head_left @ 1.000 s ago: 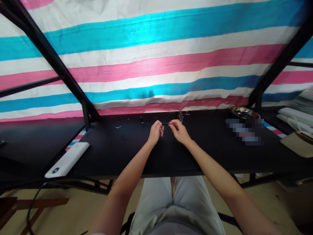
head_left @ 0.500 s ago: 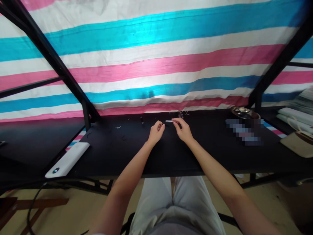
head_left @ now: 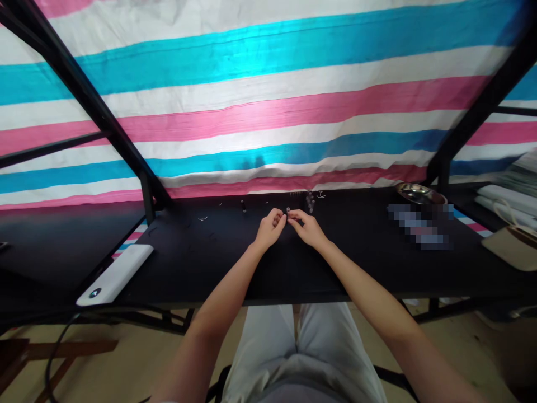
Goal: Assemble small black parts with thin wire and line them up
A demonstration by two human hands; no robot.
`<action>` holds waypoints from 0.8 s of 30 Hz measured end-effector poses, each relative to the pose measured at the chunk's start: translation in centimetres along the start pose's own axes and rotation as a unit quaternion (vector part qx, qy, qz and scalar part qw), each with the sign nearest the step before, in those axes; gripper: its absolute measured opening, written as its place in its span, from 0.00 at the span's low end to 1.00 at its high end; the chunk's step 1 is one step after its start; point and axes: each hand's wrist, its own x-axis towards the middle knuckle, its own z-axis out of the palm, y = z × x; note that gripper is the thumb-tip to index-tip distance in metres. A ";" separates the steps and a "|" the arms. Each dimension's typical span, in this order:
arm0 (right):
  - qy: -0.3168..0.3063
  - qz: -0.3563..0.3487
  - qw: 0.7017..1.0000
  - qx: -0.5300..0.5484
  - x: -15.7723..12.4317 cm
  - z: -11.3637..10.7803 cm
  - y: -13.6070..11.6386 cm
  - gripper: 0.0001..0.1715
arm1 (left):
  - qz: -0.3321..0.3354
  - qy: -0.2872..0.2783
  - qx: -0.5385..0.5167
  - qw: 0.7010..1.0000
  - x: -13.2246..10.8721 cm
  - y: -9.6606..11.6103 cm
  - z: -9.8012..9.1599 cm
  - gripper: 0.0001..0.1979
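My left hand [head_left: 269, 228] and my right hand [head_left: 308, 228] meet over the middle of the black table, fingertips nearly touching. The right fingers pinch a small slim silvery piece [head_left: 288, 210]; only its tip shows between the hands. Closed in a pinch, the left fingers hide whatever they hold. Just behind the right hand lies a cluster of small clear-grey pieces [head_left: 310, 201], with a row of tiny ones [head_left: 296, 193] beside it and thin white strands [head_left: 321, 195] to its right. Left of the hands stands a small dark cylinder [head_left: 243, 206].
A long white device [head_left: 117, 274] lies at the table's left end. At the right are a shiny metal bowl [head_left: 422, 194], a blurred-out patch and a beige bag [head_left: 512, 246]. White scraps [head_left: 203, 218] dot the black tabletop [head_left: 188, 263]. Striped sheeting [head_left: 268, 112] hangs behind.
My right hand has moved left and slightly down, bringing the silvery piece to the left fingertips. The piece lay sideways before; now mostly its end shows. More of the clear-grey cluster is visible.
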 end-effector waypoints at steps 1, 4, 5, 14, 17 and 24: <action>-0.002 0.007 1.000 -0.001 0.0 0.0 0.2 0.12 | 0.001 0.000 0.002 1.000 0.0 0.0 0.0 0.10; -0.003 0.023 1.000 -0.009 0.0 -0.1 0.6 0.12 | 0.003 0.005 0.003 1.000 0.1 -0.3 0.1 0.10; -0.002 0.026 1.000 -0.013 0.0 -0.2 0.7 0.11 | 0.003 0.006 0.002 1.000 0.2 -0.5 0.1 0.10; -0.001 0.001 1.000 -0.017 0.4 -0.8 1.0 0.10 | 0.010 0.008 0.019 1.000 0.5 -1.4 0.3 0.10; -0.007 0.008 1.000 -0.014 0.5 -0.8 1.1 0.10 | 0.017 0.006 0.027 0.999 0.4 -1.2 0.2 0.10; -0.024 -0.001 0.999 -0.035 0.3 -1.0 1.1 0.11 | 0.027 -0.012 0.062 0.998 0.3 -1.3 0.2 0.10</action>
